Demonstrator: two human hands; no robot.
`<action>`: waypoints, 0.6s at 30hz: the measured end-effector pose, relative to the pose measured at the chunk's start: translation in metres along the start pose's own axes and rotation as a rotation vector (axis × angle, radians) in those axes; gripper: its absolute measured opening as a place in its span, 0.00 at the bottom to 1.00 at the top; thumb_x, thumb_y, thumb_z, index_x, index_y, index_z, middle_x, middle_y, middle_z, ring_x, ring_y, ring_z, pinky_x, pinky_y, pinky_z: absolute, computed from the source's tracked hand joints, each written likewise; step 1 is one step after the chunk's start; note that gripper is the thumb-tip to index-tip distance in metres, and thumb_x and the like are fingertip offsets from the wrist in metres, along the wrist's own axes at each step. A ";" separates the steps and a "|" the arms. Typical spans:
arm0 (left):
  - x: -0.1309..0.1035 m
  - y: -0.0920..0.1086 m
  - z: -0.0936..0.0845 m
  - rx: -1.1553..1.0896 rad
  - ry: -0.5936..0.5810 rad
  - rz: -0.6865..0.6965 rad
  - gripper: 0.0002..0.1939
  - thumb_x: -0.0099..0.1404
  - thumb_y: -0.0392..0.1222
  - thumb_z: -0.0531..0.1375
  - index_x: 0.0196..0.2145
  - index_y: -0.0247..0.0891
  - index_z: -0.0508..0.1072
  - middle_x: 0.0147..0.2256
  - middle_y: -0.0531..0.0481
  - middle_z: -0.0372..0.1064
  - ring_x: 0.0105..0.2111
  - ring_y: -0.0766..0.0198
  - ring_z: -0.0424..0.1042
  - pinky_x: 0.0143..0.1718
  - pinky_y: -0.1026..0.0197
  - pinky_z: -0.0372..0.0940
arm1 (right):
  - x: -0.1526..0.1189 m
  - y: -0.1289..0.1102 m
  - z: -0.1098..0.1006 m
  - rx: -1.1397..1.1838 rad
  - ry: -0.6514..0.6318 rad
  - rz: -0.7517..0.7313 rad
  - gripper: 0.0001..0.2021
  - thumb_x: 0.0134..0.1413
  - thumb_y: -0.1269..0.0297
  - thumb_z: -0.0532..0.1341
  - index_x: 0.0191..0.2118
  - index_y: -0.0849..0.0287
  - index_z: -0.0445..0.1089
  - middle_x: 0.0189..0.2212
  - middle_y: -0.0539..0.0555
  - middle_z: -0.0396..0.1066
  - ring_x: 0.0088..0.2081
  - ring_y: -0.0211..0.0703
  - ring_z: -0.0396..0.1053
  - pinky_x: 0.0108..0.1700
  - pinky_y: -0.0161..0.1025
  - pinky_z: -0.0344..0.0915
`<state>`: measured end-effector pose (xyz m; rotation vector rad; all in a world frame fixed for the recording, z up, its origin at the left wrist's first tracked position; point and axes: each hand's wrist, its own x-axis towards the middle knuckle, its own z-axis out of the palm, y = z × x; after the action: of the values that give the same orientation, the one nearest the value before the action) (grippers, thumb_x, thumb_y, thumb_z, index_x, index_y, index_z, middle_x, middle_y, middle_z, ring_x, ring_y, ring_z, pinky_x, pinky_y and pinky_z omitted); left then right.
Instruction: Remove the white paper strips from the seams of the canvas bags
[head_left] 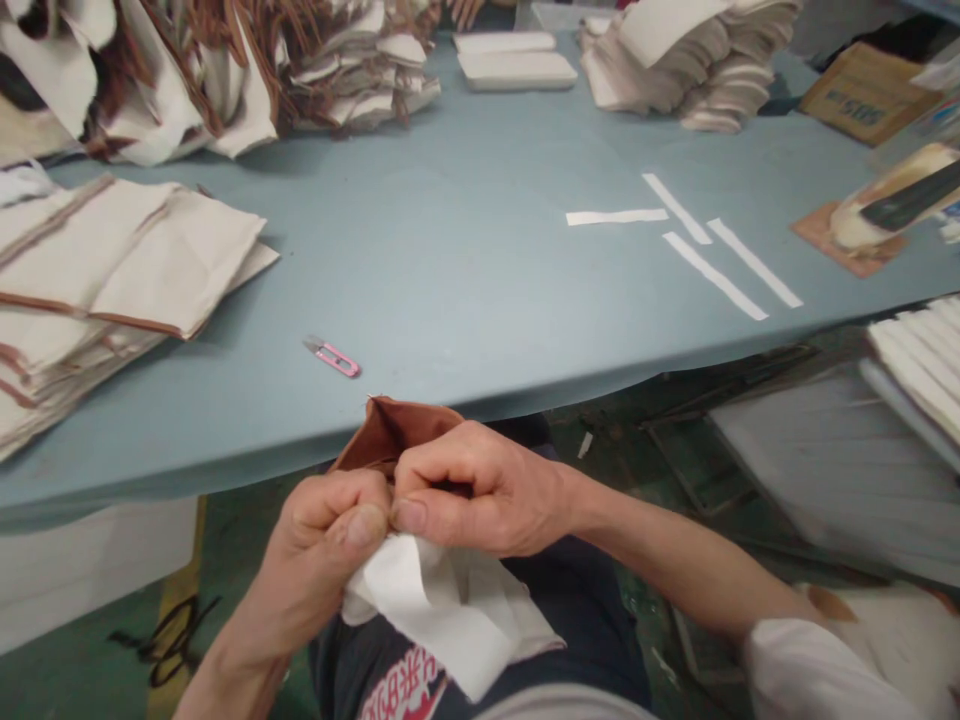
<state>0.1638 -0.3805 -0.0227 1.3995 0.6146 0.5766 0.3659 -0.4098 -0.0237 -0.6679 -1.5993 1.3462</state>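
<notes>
My left hand (330,535) and my right hand (480,490) meet in front of my body, past the table's near edge. Both are closed in a pinch on one sewn fabric piece (409,422), brown at its far end with a pointed corner. Below my hands hangs its pale cloth part, with a white strip (442,625) curling down over it. The exact spot between my fingertips is hidden. On the table, just beyond the brown corner, lies a pair of pink thread snips (333,356).
Several white strips (716,272) lie on the blue-green table (450,250). Stacked cream pieces with brown edging (127,260) sit at left. Piles of pieces (682,60) line the back. A glue-smeared container with a dark handle (885,210) and a cardboard box (862,95) stand at right.
</notes>
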 end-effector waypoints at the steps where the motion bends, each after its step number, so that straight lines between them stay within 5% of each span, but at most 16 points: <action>1: 0.000 0.000 0.003 -0.027 0.002 -0.012 0.35 0.73 0.67 0.61 0.21 0.41 0.54 0.19 0.61 0.45 0.16 0.73 0.42 0.13 0.68 0.41 | -0.002 0.001 0.002 -0.040 0.017 -0.038 0.16 0.66 0.64 0.61 0.26 0.56 0.59 0.21 0.41 0.54 0.23 0.30 0.52 0.27 0.33 0.52; 7: 0.002 0.009 0.006 0.114 -0.084 0.091 0.34 0.75 0.65 0.59 0.19 0.40 0.59 0.18 0.59 0.51 0.17 0.72 0.49 0.16 0.66 0.46 | -0.016 0.001 0.004 -0.171 0.031 -0.142 0.08 0.63 0.70 0.59 0.31 0.58 0.66 0.25 0.45 0.64 0.25 0.31 0.60 0.29 0.31 0.58; 14: -0.006 0.030 -0.002 0.481 -0.192 0.272 0.17 0.77 0.40 0.61 0.28 0.41 0.69 0.20 0.62 0.63 0.19 0.72 0.58 0.21 0.68 0.53 | -0.026 -0.012 0.006 -0.302 0.059 -0.190 0.13 0.72 0.67 0.62 0.32 0.58 0.67 0.25 0.46 0.68 0.27 0.33 0.66 0.33 0.31 0.61; 18: -0.023 0.041 -0.003 0.647 -0.220 0.205 0.16 0.77 0.39 0.59 0.28 0.42 0.67 0.23 0.59 0.65 0.22 0.68 0.62 0.25 0.64 0.57 | -0.026 -0.014 0.013 -0.214 0.027 -0.188 0.15 0.72 0.63 0.62 0.30 0.56 0.65 0.24 0.45 0.67 0.26 0.32 0.64 0.31 0.30 0.61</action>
<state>0.1451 -0.3909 0.0197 2.1215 0.5001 0.3848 0.3676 -0.4415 -0.0181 -0.6414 -1.7530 1.0351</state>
